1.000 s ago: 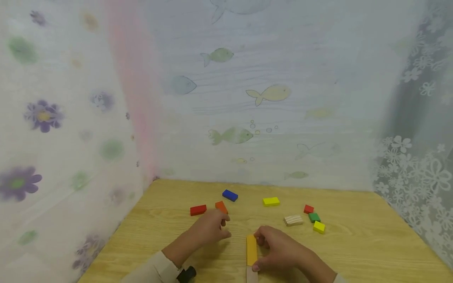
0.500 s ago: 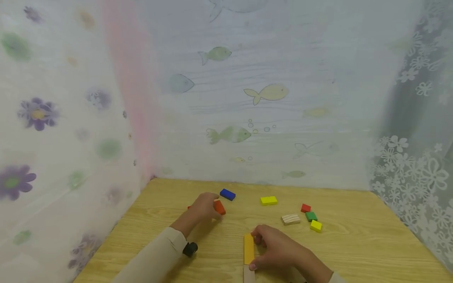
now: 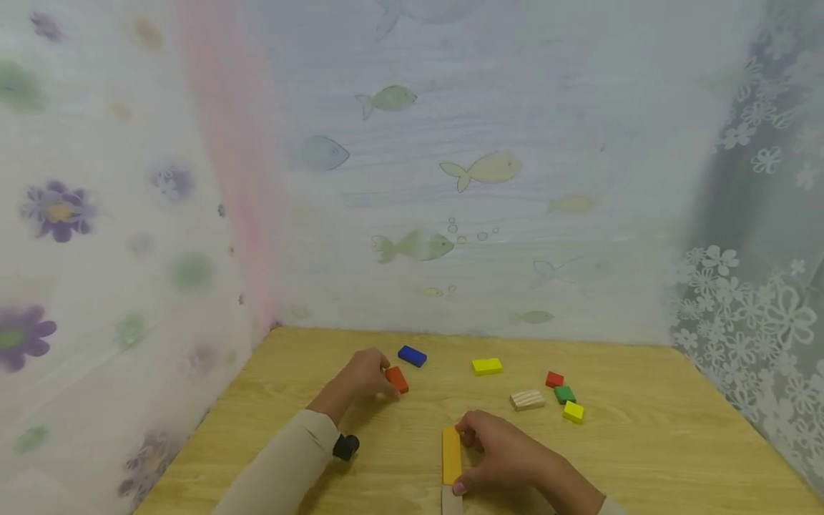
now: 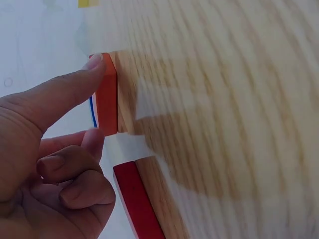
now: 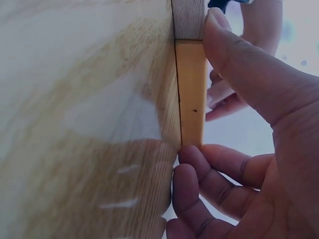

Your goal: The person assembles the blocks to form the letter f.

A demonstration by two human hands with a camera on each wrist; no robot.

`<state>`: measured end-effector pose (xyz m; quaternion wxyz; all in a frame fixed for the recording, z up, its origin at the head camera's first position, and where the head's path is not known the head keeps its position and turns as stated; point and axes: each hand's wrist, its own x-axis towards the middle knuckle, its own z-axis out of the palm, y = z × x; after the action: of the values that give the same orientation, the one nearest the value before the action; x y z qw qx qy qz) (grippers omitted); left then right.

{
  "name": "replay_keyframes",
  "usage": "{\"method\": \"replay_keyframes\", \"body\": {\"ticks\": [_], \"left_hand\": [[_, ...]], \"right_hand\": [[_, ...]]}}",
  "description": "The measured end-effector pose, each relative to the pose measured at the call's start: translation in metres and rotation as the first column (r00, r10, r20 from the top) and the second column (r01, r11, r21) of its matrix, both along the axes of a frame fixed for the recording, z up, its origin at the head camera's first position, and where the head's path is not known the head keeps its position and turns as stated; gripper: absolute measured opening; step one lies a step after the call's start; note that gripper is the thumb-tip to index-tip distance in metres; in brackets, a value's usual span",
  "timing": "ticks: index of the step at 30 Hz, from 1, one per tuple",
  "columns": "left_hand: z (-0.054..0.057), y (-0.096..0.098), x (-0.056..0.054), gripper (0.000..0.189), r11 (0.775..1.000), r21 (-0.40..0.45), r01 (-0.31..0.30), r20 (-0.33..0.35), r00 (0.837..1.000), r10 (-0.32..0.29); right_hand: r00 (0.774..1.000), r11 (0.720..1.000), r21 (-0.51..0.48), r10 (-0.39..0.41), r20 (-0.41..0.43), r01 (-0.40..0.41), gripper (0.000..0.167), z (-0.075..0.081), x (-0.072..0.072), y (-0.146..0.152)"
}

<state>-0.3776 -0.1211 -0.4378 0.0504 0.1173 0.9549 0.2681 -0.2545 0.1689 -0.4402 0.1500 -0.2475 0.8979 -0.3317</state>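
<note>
My left hand point(image 3: 363, 373) is at the far left of the table, pinching an orange wooden block point(image 3: 397, 380) by its two ends between thumb and finger. The left wrist view shows that block point(image 4: 107, 99) lying on the table, with a dark red block point(image 4: 137, 199) close by; my hand hides the red one in the head view. Near the front, my right hand point(image 3: 505, 454) holds a yellow-orange block point(image 3: 451, 455) lengthwise, fingers at its far end and thumb at its near end. A pale wood block point(image 5: 188, 20) abuts that near end.
Beyond the left hand lies a blue block point(image 3: 412, 356). Further right are a yellow block point(image 3: 486, 367), a striped plain wood block point(image 3: 527, 400), and small red point(image 3: 555, 379), green point(image 3: 565, 395) and yellow point(image 3: 574, 412) blocks. A fish-printed curtain point(image 3: 476, 286) borders the table's back.
My left hand has moved forward and left to the orange block and taken hold of it, covering the red block. The right hand keeps its hold. The head view has shifted slightly.
</note>
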Motion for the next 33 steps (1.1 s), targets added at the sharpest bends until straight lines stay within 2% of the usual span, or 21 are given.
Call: {"method": "replay_keyframes", "body": {"ticks": [10,23,33], "left_hand": [[-0.0006,-0.0012,0.0,0.048,0.999,0.04,0.005,0.012,1.0,-0.005],[-0.0028,-0.0015,-0.0028,0.045,1.0,-0.004,0.008,-0.047,0.999,-0.008],[-0.0028,0.0027,-0.0022,0.043,0.999,0.031,0.02,-0.051,0.999,-0.018]], "right_hand": [[1.0,1.0,-0.006,0.011,-0.022,-0.011,0.068,-0.002,0.0009,0.0014],[1.0,1.0,0.02,0.002,-0.012,-0.002,0.071,-0.0034,-0.0013,-0.0003],[1.0,1.0,0.021,0.004,-0.022,-0.004,0.071,-0.0034,-0.0005,0.0013]]}}
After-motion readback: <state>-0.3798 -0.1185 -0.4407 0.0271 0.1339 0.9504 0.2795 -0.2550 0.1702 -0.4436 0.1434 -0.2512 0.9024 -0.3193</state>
